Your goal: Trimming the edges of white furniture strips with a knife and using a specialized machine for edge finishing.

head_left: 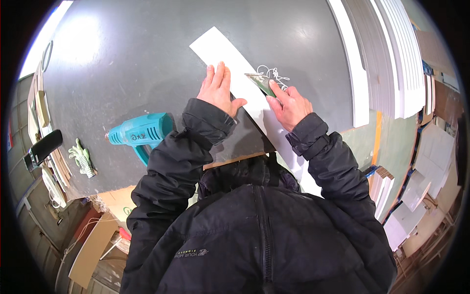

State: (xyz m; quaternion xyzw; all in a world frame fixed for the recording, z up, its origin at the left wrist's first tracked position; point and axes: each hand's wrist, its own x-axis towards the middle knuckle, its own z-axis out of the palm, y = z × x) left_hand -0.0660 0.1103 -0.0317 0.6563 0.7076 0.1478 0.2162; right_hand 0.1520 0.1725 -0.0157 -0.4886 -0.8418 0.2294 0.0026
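A long white board point(215, 46) lies slantwise across the dark tabletop, its lower end running past the table's near edge toward my body. Flat on its left edge rests my left hand point(216, 92), fingers stretched out and thumb apart. My right hand point(293, 109) is closed around a knife point(263, 85) with a flat, pointed blade and a green part near the grip. The blade sits at the board's right edge, its index finger pressed along the top. Thin curly white shavings point(275, 73) lie beside the blade. Fingers hide most of the handle.
A teal heat gun point(139, 131) lies left of my left forearm. A patterned glove point(83, 159) and a black phone-like object point(44, 148) are at the table's left edge. Long white panels point(391, 54) are stacked along the right side. The dark table point(147, 54) extends beyond the board.
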